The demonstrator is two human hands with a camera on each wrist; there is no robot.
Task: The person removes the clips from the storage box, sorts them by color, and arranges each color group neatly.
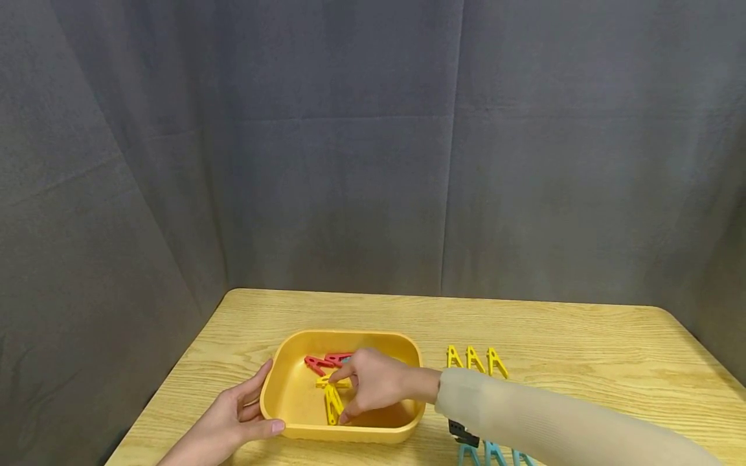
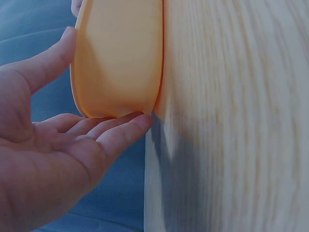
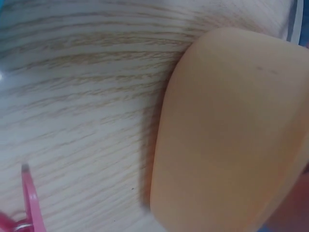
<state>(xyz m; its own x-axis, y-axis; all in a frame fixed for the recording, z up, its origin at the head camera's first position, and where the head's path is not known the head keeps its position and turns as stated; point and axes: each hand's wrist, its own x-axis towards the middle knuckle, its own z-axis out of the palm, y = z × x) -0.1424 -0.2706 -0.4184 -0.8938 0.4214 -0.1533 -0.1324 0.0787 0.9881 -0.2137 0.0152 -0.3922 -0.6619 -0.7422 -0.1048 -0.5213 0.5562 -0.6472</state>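
Observation:
A yellow-orange plastic bin [image 1: 338,435] stands on the table. My left hand [image 1: 227,417] holds its left end, thumb on the rim and fingers against the outer wall; the left wrist view shows this hand [image 2: 72,135] at the bin's [image 2: 120,58] end. Inside the bin, my right hand [image 1: 373,382] reaches down and pinches a yellow clothespin [image 1: 332,404] between thumb and forefinger. Another yellow clothespin [image 1: 322,382] lies just behind it. Red clothespins [image 1: 315,364] lie farther back, beside a bit of blue partly hidden by the hand. The right wrist view shows mostly the bin's outer wall [image 3: 227,125].
To the right of the bin, three yellow clothespins [image 1: 473,359] stand in a row on the wooden table [image 1: 583,349]. Nearer the front are blue clothespins [image 1: 494,454], partly cut off. A pink-red clothespin [image 3: 31,203] shows in the right wrist view. Grey curtains [image 1: 350,162] hang behind.

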